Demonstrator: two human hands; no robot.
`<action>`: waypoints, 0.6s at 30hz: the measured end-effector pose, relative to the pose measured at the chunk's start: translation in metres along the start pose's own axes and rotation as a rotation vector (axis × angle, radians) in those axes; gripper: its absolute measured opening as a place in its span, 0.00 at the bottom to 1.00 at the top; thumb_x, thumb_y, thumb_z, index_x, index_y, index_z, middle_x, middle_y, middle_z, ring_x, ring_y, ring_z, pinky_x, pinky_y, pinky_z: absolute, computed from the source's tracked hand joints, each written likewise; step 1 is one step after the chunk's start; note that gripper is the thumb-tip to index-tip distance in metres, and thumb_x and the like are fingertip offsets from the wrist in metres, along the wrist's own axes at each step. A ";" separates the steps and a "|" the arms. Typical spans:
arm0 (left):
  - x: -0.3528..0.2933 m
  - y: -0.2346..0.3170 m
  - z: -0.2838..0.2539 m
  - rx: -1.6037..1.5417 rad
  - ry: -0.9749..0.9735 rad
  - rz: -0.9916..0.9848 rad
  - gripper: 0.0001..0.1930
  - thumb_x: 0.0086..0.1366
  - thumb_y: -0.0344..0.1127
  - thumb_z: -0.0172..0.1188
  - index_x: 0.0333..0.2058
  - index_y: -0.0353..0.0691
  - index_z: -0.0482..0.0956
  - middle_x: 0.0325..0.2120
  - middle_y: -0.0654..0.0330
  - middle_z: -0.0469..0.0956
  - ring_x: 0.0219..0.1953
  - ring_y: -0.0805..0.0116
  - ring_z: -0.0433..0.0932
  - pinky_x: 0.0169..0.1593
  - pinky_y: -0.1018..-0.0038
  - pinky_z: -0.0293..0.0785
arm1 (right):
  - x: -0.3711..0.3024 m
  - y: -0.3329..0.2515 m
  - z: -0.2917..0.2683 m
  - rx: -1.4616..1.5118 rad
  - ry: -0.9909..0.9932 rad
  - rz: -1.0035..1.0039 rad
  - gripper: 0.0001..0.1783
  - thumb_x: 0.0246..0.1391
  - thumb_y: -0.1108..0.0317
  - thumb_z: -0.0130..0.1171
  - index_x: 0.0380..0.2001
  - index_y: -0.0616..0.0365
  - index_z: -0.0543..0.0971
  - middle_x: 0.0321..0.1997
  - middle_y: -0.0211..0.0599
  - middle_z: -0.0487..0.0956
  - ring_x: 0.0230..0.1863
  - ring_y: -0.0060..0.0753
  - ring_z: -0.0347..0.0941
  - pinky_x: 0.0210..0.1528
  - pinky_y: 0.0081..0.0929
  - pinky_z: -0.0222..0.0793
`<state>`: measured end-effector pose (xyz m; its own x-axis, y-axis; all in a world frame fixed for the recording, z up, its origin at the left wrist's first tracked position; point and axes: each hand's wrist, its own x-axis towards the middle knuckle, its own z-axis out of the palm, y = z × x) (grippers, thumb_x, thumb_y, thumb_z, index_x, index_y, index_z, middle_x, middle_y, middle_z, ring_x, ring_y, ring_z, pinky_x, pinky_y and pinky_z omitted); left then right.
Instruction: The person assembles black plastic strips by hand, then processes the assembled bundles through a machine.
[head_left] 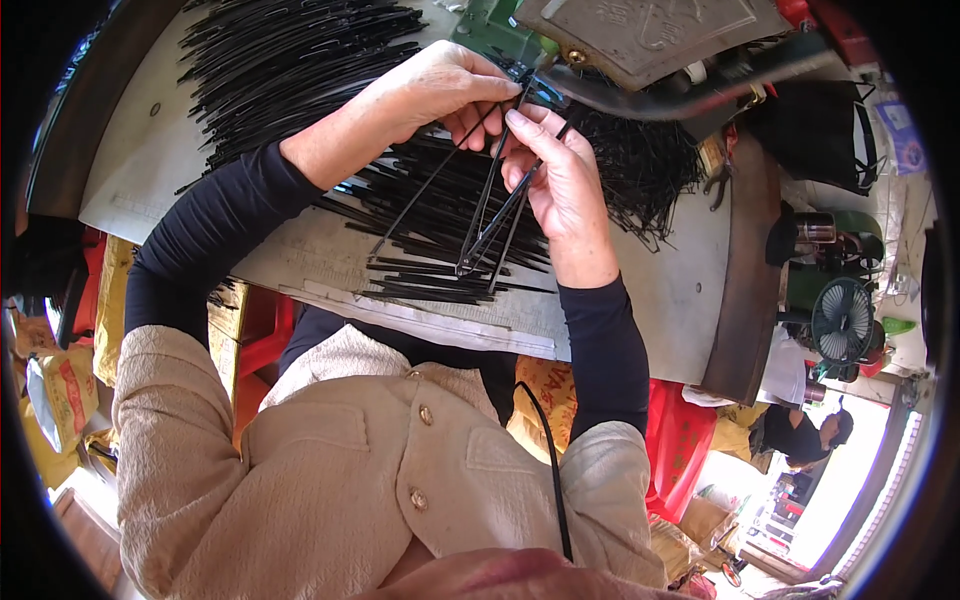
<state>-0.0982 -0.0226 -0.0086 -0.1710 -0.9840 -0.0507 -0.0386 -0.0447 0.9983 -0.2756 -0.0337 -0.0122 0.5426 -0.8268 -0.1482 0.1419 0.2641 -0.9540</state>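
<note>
At the green machine (490, 35), my left hand (450, 92) pinches the upper end of a thin black rod (425, 188) that slants down to the left. My right hand (568, 185) is closed on a jointed set of black rods, which look like umbrella ribs (484, 240); their folded lower end points toward me. The fingertips of both hands nearly meet in front of the machine, and the exact contact there is hard to see. Beneath my hands lies a loose layer of similar black rods (400, 215) on the metal-topped table (290, 255).
A large pile of black rods (290, 70) covers the table's far left. Another tangled heap (640, 165) lies right of my hands, under a curved metal lever (690, 100). Pliers (718, 188) rest near the right edge. A small green fan (842, 318) stands beyond; a person (800, 432) is farther off.
</note>
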 end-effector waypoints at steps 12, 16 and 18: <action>-0.005 0.000 -0.008 0.550 -0.002 0.227 0.17 0.67 0.46 0.53 0.38 0.37 0.81 0.14 0.64 0.74 0.10 0.80 0.69 0.15 0.83 0.67 | -0.019 -0.011 -0.017 0.044 0.077 0.010 0.16 0.55 0.64 0.53 0.42 0.66 0.74 0.21 0.27 0.71 0.15 0.17 0.63 0.16 0.15 0.57; -0.017 0.006 -0.010 0.964 0.029 0.404 0.11 0.61 0.39 0.57 0.34 0.37 0.82 0.20 0.55 0.78 0.19 0.64 0.78 0.24 0.72 0.73 | -0.056 -0.030 -0.069 -0.222 0.277 0.013 0.18 0.56 0.64 0.52 0.43 0.68 0.75 0.20 0.25 0.68 0.16 0.16 0.61 0.19 0.14 0.55; -0.022 0.014 -0.010 1.217 -0.049 0.536 0.11 0.59 0.37 0.57 0.35 0.37 0.82 0.23 0.50 0.80 0.23 0.62 0.81 0.30 0.69 0.77 | -0.082 -0.046 -0.099 -0.453 0.428 -0.003 0.18 0.56 0.64 0.52 0.43 0.68 0.75 0.20 0.25 0.68 0.18 0.15 0.62 0.21 0.14 0.55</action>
<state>-0.0847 -0.0035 0.0067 -0.4759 -0.8228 0.3109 -0.8013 0.5513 0.2325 -0.4088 -0.0275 0.0180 0.1497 -0.9777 -0.1475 -0.2732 0.1024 -0.9565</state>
